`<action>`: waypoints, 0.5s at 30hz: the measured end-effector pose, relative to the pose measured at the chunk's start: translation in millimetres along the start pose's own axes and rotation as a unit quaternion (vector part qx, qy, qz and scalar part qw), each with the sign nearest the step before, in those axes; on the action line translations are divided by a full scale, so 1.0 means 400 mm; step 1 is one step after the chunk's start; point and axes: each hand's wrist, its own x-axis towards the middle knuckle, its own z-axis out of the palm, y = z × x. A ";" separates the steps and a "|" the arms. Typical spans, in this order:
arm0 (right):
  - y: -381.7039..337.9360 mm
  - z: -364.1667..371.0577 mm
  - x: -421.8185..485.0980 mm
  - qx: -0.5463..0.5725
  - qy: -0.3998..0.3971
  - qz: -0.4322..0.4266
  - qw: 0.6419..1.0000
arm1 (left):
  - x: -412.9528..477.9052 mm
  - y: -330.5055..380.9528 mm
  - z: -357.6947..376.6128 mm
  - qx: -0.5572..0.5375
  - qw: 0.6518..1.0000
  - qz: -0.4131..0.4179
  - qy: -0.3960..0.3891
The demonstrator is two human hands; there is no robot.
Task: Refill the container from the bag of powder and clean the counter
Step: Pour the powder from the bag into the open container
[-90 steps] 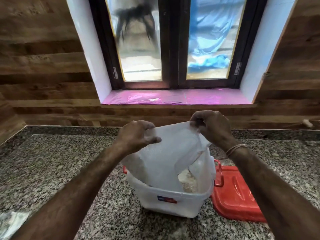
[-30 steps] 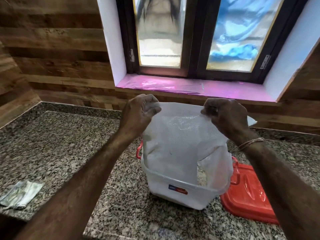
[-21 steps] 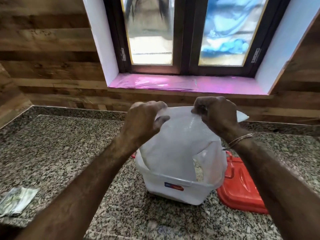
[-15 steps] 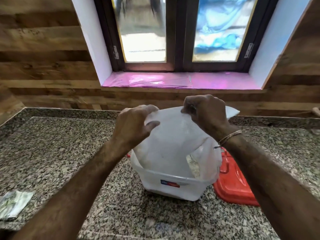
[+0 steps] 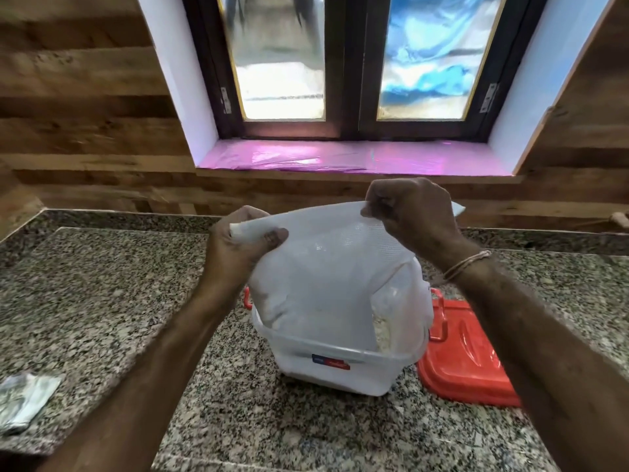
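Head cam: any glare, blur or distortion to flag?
Head view: backlit by the window, pink glare on the sill; wide-angle distortion splays the window sides outward; wood wall at left slightly smeared; bag and container sharp.

The bag [image 5: 323, 284] hides nearly all the inside of the container [image 5: 340, 376], so only a thin strip of powder [image 5: 382, 330] shows at its right, and the bag's lower end is out of sight below the rim. The label [image 5: 330, 362] on the container is too small to read, and the right forearm [image 5: 544, 335] covers the right side of the red lid [image 5: 469, 362]. A crumpled wrapper [image 5: 25, 400] is cut off by the left edge.
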 end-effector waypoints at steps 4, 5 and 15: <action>0.010 0.027 -0.016 -0.030 0.053 0.020 0.998 | 0.004 0.009 0.018 0.021 1.000 0.023 -0.001; 0.017 0.029 -0.017 -0.032 0.063 0.028 0.997 | 0.011 0.004 0.012 0.006 1.000 0.007 -0.001; 0.083 -0.033 -0.005 0.005 -0.051 0.143 0.988 | -0.018 -0.091 -0.013 -0.122 0.988 -0.096 0.026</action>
